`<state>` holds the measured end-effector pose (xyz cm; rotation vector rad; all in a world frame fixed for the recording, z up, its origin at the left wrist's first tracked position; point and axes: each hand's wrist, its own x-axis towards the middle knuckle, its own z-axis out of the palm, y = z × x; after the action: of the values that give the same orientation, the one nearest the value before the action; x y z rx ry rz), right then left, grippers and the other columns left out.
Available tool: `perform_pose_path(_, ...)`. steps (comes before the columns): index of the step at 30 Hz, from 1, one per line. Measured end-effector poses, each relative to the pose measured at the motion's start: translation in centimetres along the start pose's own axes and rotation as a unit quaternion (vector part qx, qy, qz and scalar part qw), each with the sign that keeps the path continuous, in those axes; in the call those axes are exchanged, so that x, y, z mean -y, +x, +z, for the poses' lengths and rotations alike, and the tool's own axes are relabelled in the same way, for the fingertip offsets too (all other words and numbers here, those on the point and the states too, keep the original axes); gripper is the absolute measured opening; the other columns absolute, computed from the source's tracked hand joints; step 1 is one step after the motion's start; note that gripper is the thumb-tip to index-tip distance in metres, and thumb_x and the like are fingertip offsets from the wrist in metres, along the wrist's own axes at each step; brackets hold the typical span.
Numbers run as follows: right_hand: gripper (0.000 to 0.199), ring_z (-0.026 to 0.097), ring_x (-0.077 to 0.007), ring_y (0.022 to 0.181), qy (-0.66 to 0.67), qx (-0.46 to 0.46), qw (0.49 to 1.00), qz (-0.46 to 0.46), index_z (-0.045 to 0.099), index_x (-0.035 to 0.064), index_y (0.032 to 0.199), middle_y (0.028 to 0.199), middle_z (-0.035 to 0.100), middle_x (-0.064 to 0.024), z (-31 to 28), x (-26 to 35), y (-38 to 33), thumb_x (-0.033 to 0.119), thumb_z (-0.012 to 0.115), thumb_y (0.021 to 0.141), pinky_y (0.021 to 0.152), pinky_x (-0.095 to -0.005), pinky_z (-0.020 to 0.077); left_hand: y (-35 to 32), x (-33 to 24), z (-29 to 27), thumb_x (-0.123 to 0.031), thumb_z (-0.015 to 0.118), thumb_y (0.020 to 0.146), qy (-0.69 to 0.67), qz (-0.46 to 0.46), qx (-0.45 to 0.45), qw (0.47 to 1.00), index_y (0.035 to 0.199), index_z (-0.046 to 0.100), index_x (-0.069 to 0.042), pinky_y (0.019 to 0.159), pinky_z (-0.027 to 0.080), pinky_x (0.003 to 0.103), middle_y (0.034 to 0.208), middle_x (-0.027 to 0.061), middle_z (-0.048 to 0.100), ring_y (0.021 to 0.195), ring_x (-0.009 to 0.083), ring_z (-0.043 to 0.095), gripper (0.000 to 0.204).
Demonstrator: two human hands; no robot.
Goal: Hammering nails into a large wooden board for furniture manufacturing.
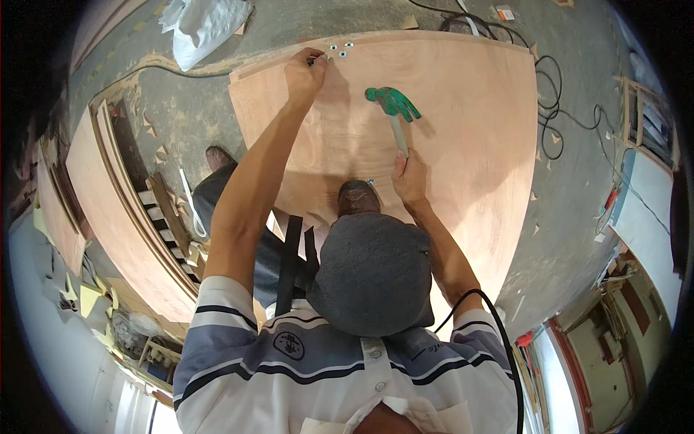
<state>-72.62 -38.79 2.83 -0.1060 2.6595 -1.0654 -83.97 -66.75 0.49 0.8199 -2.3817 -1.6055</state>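
Observation:
My right hand is wrapped round the lower handle of a claw hammer with a green head. The hammer head is held over the plywood sheet, and its shadow falls on the wood. At the far left edge of the sheet, my left hand is closed in a pinch. Something small and dark shows at its fingers, too small to name. Just right of those fingers, several small shiny metal fittings sit on the wood. Another metal fitting is beside my brown shoe, which stands on the sheet.
More plywood sheets are stacked at the left. A white sack lies on the concrete floor beyond the board. Black cables coil along the right side, among wood scraps. A wooden crate is at the far right.

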Motion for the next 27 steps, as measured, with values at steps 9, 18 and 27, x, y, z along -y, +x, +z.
perform_pose_path(9, 0.021, 0.052, -0.0443, 0.069, 0.003, 0.014, 1.0, 0.014, 0.05, -0.0029, 0.082, 0.072, 0.052, -0.0249, -0.5, 1.2, 0.1, 0.018, 0.051, 0.087, 0.061, -0.0484, 0.0401, 1.2, 0.6, -0.4, -0.016, 0.064, 0.072, 0.059, 0.057, 0.015, 0.996, 0.081, 0.07, -0.001, 0.061, 0.049, 0.031, 0.072, 0.0143, 0.066, 0.065, 0.0228, 0.064, 0.018)
perform_pose_path(18, 0.019, 0.052, -0.044, 0.069, -0.001, 0.0, 1.0, -0.009, 0.051, -0.0035, 0.086, 0.074, 0.053, -0.0248, 0.0, 0.5, 0.0, 0.016, 0.051, 0.086, 0.061, -0.0478, 0.041, 1.0, -0.7, 0.6, -0.016, 0.068, 0.064, 0.039, -0.074, -0.052, 0.995, 0.072, 0.071, -0.003, 0.055, 0.048, 0.029, 0.063, 0.0114, 0.065, 0.057, 0.0178, 0.063, 0.015)
perform_pose_path(27, 0.019, 0.054, -0.0437, 0.07, -0.016, 0.011, 1.0, 0.006, 0.052, -0.0035, 0.089, 0.074, 0.054, -0.0259, -0.3, 1.0, 0.0, 0.015, 0.049, 0.086, 0.061, -0.0467, 0.0422, 0.6, -1.7, 0.2, -0.014, 0.076, 0.065, 0.034, -0.106, -0.078, 0.991, 0.077, 0.07, 0.0, 0.052, 0.047, 0.026, 0.068, 0.0078, 0.066, 0.057, 0.0128, 0.059, 0.019)
